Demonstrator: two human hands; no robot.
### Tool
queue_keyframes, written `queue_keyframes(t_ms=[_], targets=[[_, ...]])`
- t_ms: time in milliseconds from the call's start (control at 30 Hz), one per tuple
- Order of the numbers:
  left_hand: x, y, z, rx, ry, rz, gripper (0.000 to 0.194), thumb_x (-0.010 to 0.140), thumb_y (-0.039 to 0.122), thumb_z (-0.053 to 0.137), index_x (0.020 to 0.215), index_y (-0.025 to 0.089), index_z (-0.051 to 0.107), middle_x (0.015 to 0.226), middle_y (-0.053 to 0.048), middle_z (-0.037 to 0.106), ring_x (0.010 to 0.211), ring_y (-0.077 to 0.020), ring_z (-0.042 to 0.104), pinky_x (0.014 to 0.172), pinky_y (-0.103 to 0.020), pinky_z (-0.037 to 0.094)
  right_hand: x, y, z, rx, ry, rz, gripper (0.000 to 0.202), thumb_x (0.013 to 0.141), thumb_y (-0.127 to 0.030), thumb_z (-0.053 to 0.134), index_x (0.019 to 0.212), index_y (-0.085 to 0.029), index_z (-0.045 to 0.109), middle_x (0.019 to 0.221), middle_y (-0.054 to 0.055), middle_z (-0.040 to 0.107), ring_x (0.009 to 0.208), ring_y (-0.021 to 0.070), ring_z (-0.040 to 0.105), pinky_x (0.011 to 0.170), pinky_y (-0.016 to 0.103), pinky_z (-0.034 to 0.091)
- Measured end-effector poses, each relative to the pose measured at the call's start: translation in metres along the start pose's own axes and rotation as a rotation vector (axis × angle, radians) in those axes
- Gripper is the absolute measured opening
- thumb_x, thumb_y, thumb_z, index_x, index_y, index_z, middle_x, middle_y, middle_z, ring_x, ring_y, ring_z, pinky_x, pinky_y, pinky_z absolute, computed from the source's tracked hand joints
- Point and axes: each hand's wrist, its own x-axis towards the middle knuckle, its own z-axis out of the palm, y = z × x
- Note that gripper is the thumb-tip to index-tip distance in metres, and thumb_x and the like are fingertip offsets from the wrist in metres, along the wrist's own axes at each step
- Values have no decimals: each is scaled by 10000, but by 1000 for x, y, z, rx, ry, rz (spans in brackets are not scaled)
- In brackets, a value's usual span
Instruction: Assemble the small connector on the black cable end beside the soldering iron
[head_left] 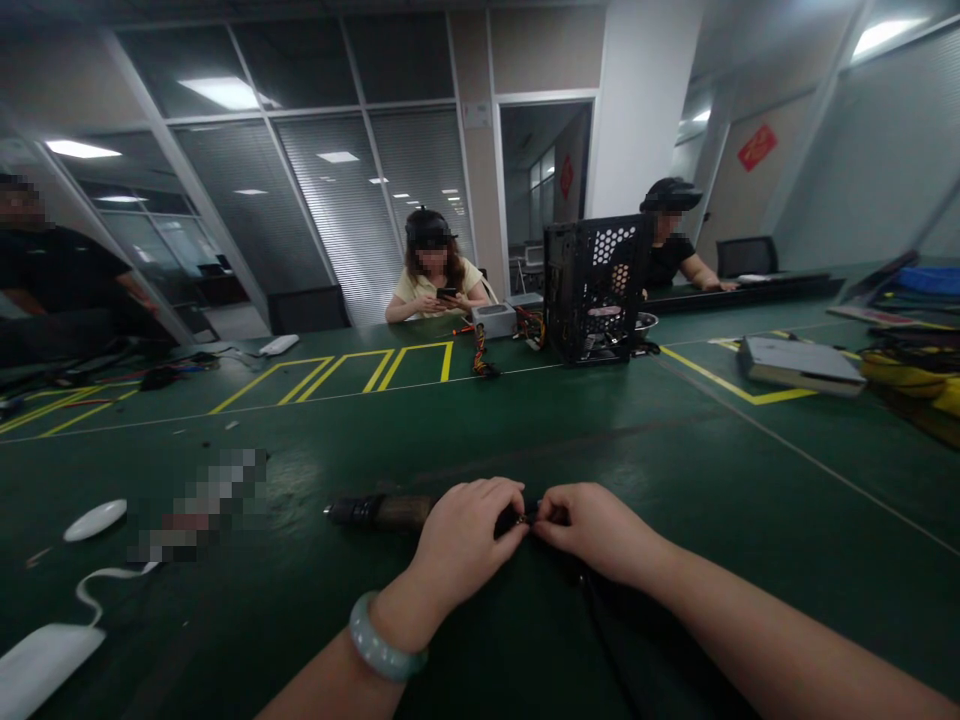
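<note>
A dark electric screwdriver with a black front end lies on the green table, its rear part hidden behind my left hand. The fingers of that hand are pinched at the tool's right end, and a pale green bangle sits on the wrist. My right hand pinches at the same spot from the other side, fingertips almost meeting the left ones. Something small, dark with a brassy glint, shows between the fingertips; its kind is unclear. A black cable runs towards me beneath the right forearm.
A white oval object, a white box with a cord and a blurred-out item lie left. Farther off stand an open black computer case and a power supply. A silver box lies right. Several people are beyond.
</note>
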Motion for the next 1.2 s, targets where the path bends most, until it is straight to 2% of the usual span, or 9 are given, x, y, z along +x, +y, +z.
queue_keyframes(t_ms=[267, 433, 533, 633, 800, 1033, 1200], targets=[[1, 3, -3, 13, 8, 66, 156, 820, 178, 586, 949, 265, 606, 1190, 18, 622, 1075, -200, 583, 888, -373, 462, 1, -1, 0, -20, 0, 2, 144, 809, -336, 600, 799, -226, 692, 743, -22, 698, 648, 127, 613, 556, 215, 370], [0, 2, -1, -1, 35, 11, 203, 785, 235, 654, 971, 254, 574, 1189, 11, 623, 1064, -207, 590, 903, -384, 465, 2, -1, 0, -15, -6, -1, 142, 810, -330, 598, 792, -222, 688, 741, -20, 698, 651, 126, 614, 557, 212, 370], [0, 1, -1, 8, 27, 9, 148, 799, 262, 651, 927, 251, 578, 1189, 16, 623, 1064, -214, 587, 901, -400, 465, 2, -2, -1, -24, -13, 1, 147, 811, -337, 599, 803, -224, 694, 760, -17, 703, 659, 130, 617, 565, 217, 373], [0, 2, -3, -1, 16, 37, 102, 820, 236, 618, 916, 256, 589, 1200, 23, 618, 1077, -208, 580, 904, -397, 461, 2, -2, -2, -35, -25, 9, 158, 817, -351, 598, 814, -227, 696, 760, -17, 702, 657, 132, 616, 565, 221, 372], [-1, 4, -5, -3, 18, 48, 177, 815, 187, 596, 976, 261, 586, 1217, 22, 608, 1075, -196, 580, 907, -376, 457, 2, -4, -3, -36, -41, 16, 163, 825, -347, 593, 819, -216, 690, 765, -11, 702, 673, 136, 621, 575, 224, 376], [-1, 3, -6, 12, 13, 16, 148, 823, 294, 635, 945, 239, 572, 1210, -3, 608, 1088, -221, 573, 901, -395, 460, 1, -7, -4, -26, -51, 19, 159, 831, -333, 591, 814, -207, 686, 779, 0, 708, 687, 144, 632, 588, 233, 386], [-2, 5, -9, 21, -16, 66, 105, 859, 223, 576, 954, 266, 589, 1247, 27, 591, 1095, -211, 569, 901, -402, 449, 2, -7, -3, -22, -61, 26, 156, 832, -338, 590, 822, -215, 686, 757, -14, 702, 662, 136, 623, 577, 228, 381]])
